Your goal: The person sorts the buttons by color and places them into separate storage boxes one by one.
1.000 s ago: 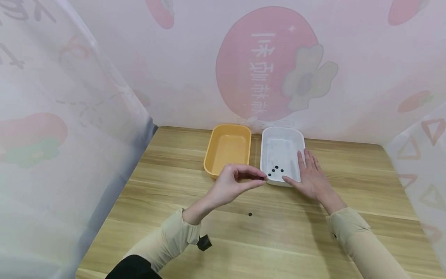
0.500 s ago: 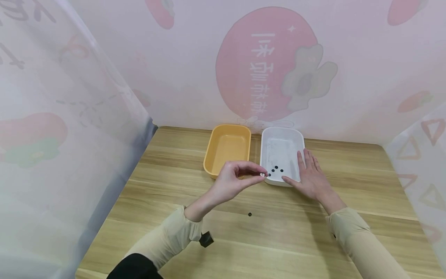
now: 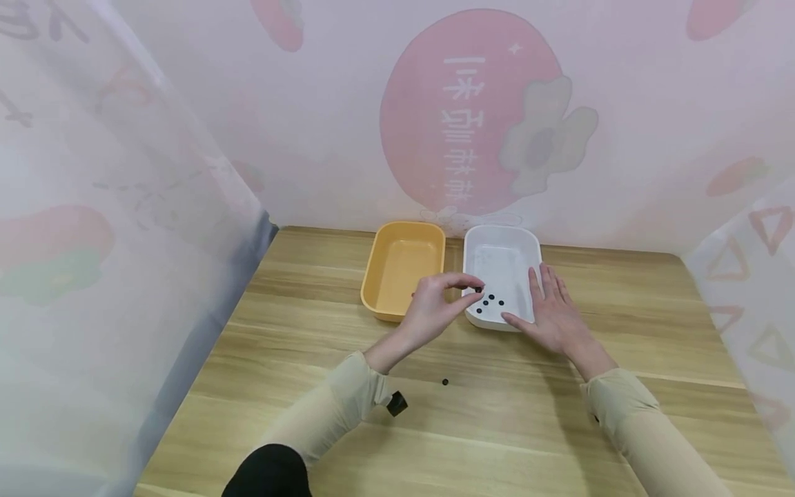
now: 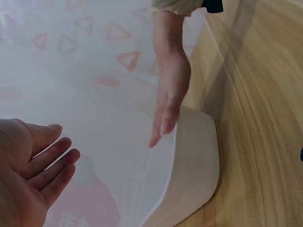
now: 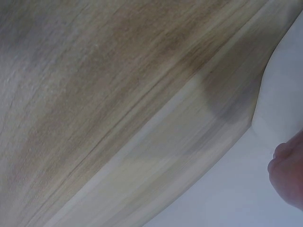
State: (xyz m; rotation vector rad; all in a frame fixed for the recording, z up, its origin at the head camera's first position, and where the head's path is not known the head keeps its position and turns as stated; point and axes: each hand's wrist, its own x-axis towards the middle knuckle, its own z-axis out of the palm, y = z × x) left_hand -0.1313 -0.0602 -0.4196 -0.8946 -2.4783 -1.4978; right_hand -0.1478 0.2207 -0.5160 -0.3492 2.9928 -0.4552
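Note:
In the head view my left hand [image 3: 428, 310] is over the near left corner of a white tray [image 3: 534, 241]. Its thumb and index finger pinch a small round black piece [image 3: 478, 290]. Several similar black pieces [image 3: 491, 297] lie in the near end of the tray. My right hand [image 3: 555, 324] rests along the tray's right rim with straight fingers, its thumb over the near corner. In the left wrist view, the left hand [image 4: 33, 172] shows from the side beside the right hand [image 4: 173, 90] on the tray wall; the pinched piece is hidden there.
A yellow tray [image 3: 369, 290] stands left of the white one, partly behind my left hand. One black piece [image 3: 445, 382] lies on the wooden table [image 3: 522, 421] in front. Printed cloth [image 3: 348, 138] hangs behind the table and at both sides.
My left hand has moved right and forward, from beside the white tray's near left corner to over it, with the small piece. My right hand has stayed in place.

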